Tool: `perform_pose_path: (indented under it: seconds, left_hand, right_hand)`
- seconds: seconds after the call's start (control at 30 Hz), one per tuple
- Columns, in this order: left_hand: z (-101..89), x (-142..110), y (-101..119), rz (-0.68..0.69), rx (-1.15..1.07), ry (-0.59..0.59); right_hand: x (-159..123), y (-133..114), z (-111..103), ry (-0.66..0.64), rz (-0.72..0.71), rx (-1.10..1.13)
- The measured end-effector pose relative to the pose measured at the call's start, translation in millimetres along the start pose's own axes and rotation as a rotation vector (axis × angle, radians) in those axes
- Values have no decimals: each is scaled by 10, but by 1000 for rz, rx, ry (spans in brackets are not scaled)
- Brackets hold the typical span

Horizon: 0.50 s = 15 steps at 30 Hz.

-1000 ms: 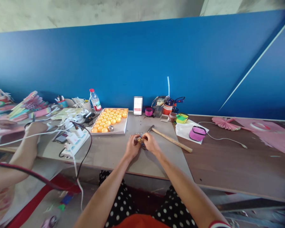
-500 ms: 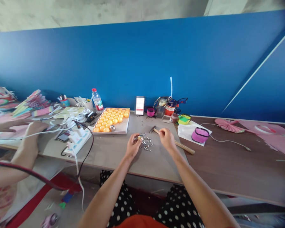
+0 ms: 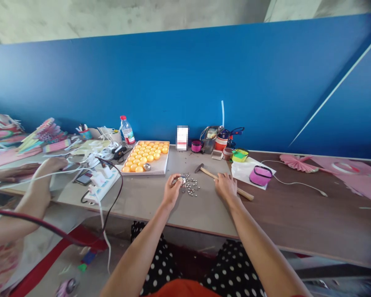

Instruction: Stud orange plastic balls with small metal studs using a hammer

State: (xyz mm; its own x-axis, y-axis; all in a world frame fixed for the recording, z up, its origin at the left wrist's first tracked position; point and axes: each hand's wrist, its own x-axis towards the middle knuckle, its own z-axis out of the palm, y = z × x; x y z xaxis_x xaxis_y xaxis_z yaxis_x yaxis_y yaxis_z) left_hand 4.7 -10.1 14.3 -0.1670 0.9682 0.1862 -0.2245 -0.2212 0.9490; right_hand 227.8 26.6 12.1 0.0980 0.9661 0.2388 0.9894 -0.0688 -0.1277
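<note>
Hammer [image 3: 209, 173] partly invisible behind right fingers [image 3: 224, 178]

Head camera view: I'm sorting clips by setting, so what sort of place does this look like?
Probably a small craft or hand-assembly workshop: the worktable carries a hammer, a shallow box of orange balls and scattered small shiny pieces.

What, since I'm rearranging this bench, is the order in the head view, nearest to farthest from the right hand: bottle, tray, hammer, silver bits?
1. Hammer: handle passes under the right hand.
2. Silver bits: on the tabletop, left of the hand.
3. Tray: farther left, past the bits.
4. Bottle: back left, beyond the tray.
</note>
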Motion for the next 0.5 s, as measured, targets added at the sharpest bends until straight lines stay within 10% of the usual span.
perform_pose_path:
  seconds: [0.5]
  left_hand:
    - [-32,42,-89,-4,-34,61]
  right_hand:
    - [-210,-115,-187,527,-511,344]
